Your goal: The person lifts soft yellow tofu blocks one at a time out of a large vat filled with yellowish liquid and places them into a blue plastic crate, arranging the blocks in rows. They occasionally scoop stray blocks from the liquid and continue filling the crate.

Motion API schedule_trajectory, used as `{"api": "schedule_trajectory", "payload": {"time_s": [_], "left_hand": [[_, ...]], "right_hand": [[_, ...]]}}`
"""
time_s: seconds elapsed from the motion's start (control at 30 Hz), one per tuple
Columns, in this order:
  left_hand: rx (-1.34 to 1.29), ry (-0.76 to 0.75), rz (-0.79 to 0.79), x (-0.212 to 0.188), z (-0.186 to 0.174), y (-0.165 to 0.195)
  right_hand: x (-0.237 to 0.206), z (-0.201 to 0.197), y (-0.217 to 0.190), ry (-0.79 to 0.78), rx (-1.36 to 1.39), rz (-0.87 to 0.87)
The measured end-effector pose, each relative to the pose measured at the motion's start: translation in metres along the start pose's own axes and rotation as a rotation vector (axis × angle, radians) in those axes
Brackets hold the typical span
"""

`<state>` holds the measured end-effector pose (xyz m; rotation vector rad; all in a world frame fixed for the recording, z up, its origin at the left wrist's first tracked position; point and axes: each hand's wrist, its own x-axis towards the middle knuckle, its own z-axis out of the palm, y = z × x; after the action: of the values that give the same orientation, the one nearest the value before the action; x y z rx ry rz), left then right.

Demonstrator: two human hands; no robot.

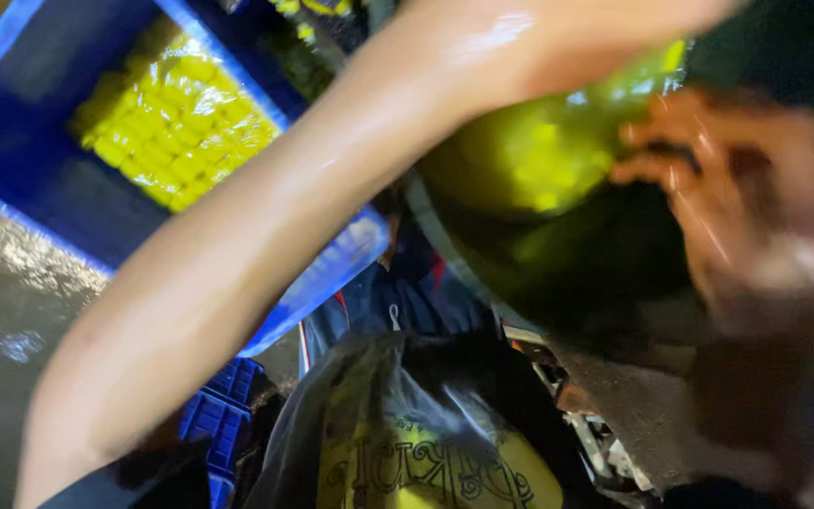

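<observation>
- Head view: a blurred right hand (737, 198), fingers curled, is seen gripping a clear bag of yellow blocks (548, 151) at upper right.
- The left forearm (266, 236) crosses the frame; its hand is out of view.
- A steady hold is called for.
- A blue crate (11, 141) of yellow blocks is seen at upper left.

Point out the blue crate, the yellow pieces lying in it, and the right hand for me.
blue crate (25, 174): head view, on its bare dark-blue floor.
yellow pieces (176, 118): head view, middle of the block.
right hand (746, 203): head view, blurred, back of the hand.
</observation>
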<state>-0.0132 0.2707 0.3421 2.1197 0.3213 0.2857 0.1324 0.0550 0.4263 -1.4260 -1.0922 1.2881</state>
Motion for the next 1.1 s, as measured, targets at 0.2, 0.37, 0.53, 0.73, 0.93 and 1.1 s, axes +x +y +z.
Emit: {"api": "schedule_trajectory", "payload": {"time_s": [0.2,0.37,0.53,0.73,0.93,1.1], "left_hand": [[0.421,-0.567,-0.247,0.120,0.134,-0.057],[0.516,-0.687,-0.703,0.065,0.209,-0.150],[0.472,-0.757,-0.902,0.034,0.226,-0.177],[0.382,-0.726,-0.974,0.020,0.228,-0.195],[-0.330,-0.107,-1.042,0.078,0.207,-0.234],[-1.347,0.473,-0.933,0.139,0.195,-0.240]], "right_hand": [[0.047,-0.088,0.229,-0.154,-0.784,0.438],[0.044,-0.026,0.365,0.192,0.039,0.763],[0.051,0.034,0.389,-0.258,-0.650,0.398],[0.057,0.008,0.392,-0.274,-0.405,0.371],[0.115,-0.111,0.392,0.187,-0.310,0.271],[0.207,-0.197,0.394,0.531,-0.742,0.076]]}}
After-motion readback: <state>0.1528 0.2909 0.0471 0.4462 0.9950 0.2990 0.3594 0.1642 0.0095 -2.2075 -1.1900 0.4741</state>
